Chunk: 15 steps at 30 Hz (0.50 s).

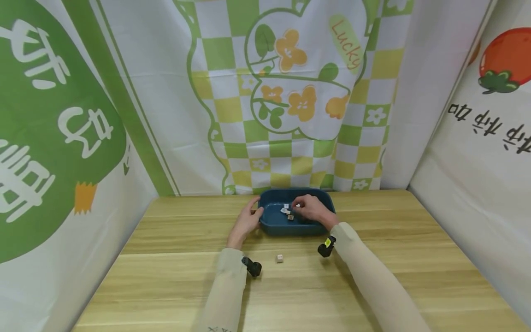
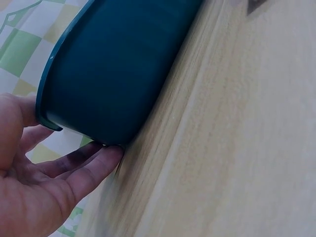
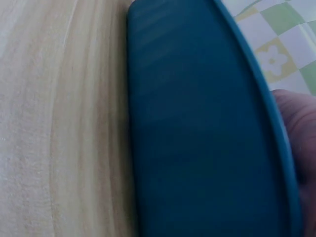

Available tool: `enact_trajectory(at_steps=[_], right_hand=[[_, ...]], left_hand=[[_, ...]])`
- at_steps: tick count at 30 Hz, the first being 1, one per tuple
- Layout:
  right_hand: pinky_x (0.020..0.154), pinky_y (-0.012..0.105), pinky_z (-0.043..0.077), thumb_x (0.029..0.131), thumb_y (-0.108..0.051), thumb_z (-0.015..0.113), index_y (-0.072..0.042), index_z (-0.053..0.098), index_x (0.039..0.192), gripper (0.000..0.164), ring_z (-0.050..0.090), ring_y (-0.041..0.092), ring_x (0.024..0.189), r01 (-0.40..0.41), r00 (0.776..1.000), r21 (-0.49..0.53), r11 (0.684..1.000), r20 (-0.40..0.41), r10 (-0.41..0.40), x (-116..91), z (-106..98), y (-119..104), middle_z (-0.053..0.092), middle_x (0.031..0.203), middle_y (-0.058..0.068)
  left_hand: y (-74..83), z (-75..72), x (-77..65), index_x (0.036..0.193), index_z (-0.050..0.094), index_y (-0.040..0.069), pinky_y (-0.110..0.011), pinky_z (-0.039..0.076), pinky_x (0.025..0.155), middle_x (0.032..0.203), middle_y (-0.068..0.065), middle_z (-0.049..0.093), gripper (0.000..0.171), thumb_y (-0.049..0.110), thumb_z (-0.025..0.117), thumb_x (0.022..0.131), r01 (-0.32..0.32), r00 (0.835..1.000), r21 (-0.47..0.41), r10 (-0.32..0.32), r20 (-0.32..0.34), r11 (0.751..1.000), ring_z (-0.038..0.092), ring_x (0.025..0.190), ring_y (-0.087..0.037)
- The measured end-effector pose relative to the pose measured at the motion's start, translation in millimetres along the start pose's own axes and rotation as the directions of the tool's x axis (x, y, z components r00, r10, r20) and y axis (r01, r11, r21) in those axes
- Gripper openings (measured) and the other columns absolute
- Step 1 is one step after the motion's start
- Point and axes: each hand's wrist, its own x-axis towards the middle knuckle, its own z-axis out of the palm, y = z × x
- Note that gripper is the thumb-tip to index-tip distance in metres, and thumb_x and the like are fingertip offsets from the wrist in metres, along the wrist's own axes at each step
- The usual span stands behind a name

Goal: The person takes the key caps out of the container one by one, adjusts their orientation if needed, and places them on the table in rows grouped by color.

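From the head camera I see a dark blue tray [image 1: 271, 224] standing on the wooden table [image 1: 174, 276], close to the checked backdrop [image 1: 290, 92]. My left hand [image 1: 248, 220] lies against the tray's left end, fingers curved along the outer wall and thumb up at the rim. My right hand [image 1: 312, 208] is inside the tray, fingers bunched downward over a few small dice [image 1: 287, 212] on its floor; from here I cannot tell whether the fingertips actually pinch one of them. One more pale die [image 1: 280, 258] sits alone on the table, in front of the tray and between my two forearms, well apart from either hand.

The left wrist camera shows what the head view cannot: the contact itself. The left hand [image 2: 44, 182] has its fingers [image 2: 94, 170] fairly straight, tips tucked against the lower edge of the tray [image 2: 113, 74] where it meets the table [image 2: 237, 138], with the thumb side up by the rim. Nothing inside the tray shows from here.

The right wrist camera gives me mostly the tray's outer wall [image 3: 197, 138] and the table [image 3: 59, 123], both blurred. Only a sliver of the right hand [image 3: 298, 143] shows beyond the rim, so its fingers and the dice stay hidden.
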Motion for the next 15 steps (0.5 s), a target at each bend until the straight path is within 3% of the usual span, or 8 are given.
enact_trajectory(at_steps=[6,15], right_hand=[[0.063,0.029,0.052,0.098,-0.019,0.059,-0.008,0.067,0.116,0.023,0.064,0.014,0.063,-0.013,1.0,0.039,0.999,-0.019,0.014,-9,-7,-7,0.068,0.089,0.006],[0.058,0.028,0.05,0.098,-0.024,0.058,-0.007,0.066,0.118,0.027,0.058,0.013,0.06,0.022,0.993,0.053,0.998,-0.115,-0.016,-27,-14,-14,0.066,0.083,0.004]], left_hand=[[-0.5,-0.1,1.2,0.152,0.037,0.022,-0.033,0.055,0.073,0.122,-0.024,0.058,0.05,0.023,0.049,0.104,0.001,1.0,0.003,-0.001,-0.002,1.0,0.062,0.106,-0.034],[-1.4,-1.3,1.0,0.153,0.036,0.021,-0.035,0.056,0.074,0.123,-0.024,0.057,0.05,0.023,0.048,0.105,0.009,1.0,0.0,-0.009,0.006,1.0,0.061,0.107,-0.034]])
